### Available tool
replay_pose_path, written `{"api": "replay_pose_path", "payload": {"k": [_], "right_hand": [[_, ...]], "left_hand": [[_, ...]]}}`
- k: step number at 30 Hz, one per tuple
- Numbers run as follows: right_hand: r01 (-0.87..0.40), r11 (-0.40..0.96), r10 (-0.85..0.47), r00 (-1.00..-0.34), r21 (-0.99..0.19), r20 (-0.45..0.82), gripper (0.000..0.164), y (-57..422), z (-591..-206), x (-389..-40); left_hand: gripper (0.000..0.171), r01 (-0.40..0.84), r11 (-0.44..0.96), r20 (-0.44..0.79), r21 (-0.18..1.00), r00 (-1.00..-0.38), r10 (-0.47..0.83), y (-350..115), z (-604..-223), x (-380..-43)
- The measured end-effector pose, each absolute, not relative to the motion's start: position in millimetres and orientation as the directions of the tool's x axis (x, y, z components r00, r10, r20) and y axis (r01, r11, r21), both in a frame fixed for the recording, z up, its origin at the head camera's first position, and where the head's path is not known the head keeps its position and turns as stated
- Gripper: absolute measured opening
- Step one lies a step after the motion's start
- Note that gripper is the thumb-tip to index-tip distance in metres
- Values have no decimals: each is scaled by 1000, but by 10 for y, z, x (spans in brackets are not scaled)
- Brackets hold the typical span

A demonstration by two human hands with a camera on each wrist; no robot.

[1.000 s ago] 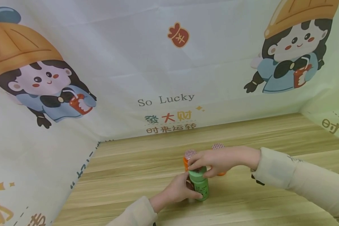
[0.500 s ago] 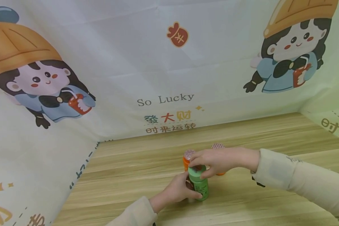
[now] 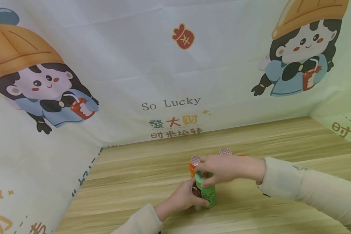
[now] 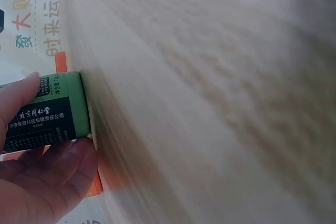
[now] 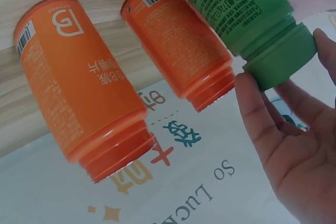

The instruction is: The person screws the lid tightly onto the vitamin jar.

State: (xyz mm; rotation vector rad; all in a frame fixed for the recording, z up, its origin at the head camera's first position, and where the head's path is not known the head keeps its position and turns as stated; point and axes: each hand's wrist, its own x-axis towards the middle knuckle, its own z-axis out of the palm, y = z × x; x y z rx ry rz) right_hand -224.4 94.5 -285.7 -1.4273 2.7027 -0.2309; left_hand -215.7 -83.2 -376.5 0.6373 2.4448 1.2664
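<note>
A green bottle [image 3: 209, 194] stands upright on the table, its label printed with dark text. My left hand [image 3: 183, 196] grips it low on the body, thumb at the front, fingers round the back, as the left wrist view shows with the bottle's dark label panel [image 4: 44, 119]. Over the top, my right hand [image 3: 222, 167] holds the green cap [image 5: 283, 59] by its rim between thumb and fingers. The cap sits on the bottle's neck. Just behind are two uncapped orange bottles, the nearer [image 5: 178, 40] and the other [image 5: 79, 77], partly hidden by my right hand in the head view.
Patterned silver-pink seals cover the orange bottles' mouths, one seal [image 3: 195, 160] on the left and another seal [image 3: 225, 151] farther right. A small orange edge [image 3: 241, 155] shows behind my right wrist. A printed white cloth [image 3: 128, 65] walls the wooden table [image 3: 128, 182].
My right hand has turned on the cap, its wrist and sleeve shifting slightly left and down. An orange edge now shows behind that wrist. My left hand keeps its grip on the bottle.
</note>
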Motion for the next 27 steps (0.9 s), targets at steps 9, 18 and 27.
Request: {"api": "replay_pose_path", "payload": {"k": [9,18,27], "right_hand": [[-782,617,-772,-623,-86,127,29,867,-2950,-2213],[-684,729,-661,-713,-23,235,41,794,-3080,-2209],[-767,638,-762,-618,64,192,56,856,-2984,-2198]], "left_hand": [[55,243,485,-57,840,-849,525,-834,-3770,-2153],[44,246,483,-52,840,-850,524,-846,-3770,-2144],[50,273,482,-45,833,-834,550,-860,-3768,-2150]]}}
